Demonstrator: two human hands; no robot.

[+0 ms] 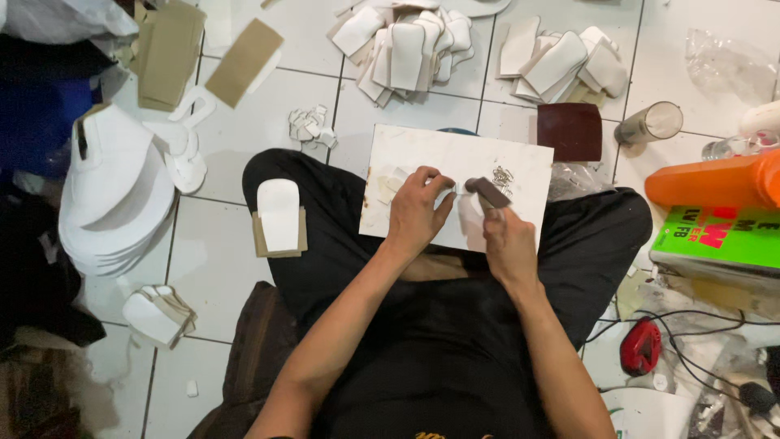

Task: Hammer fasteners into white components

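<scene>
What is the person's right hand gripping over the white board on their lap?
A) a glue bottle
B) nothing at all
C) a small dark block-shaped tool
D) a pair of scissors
C: the right hand grips a small dark block-shaped tool over the white board, while the left hand presses down on the board beside it.

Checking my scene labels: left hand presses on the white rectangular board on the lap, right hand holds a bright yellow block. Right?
Not quite. The head view shows the right hand holding a dark brown block, not a yellow one. The left hand does press on the white rectangular board.
</scene>
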